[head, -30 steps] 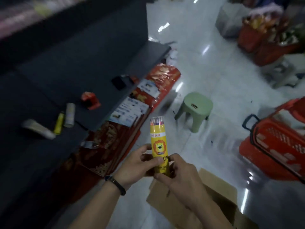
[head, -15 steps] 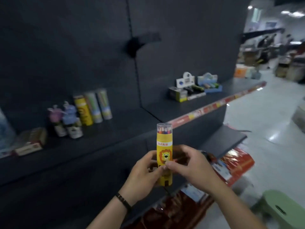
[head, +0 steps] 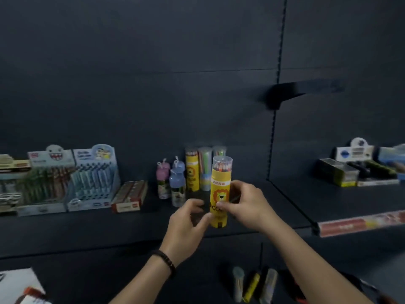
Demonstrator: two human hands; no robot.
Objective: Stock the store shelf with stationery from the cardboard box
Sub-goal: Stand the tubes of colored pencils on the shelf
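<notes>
the tube (head: 219, 194) has a yellow printed body that looks like smooth card with a slight sheen, under a clear plastic cap (head: 222, 163). the shelf (head: 87, 229) and the back wall (head: 153, 84) look like dark painted metal, matt and even. the blue bottle (head: 177, 185) is smooth pastel plastic. the pen box (head: 94, 181) looks like printed card. the price strip (head: 359, 224) is glossy. the wristband (head: 166, 261) is dark, beaded or braided; blur hides which.
</notes>
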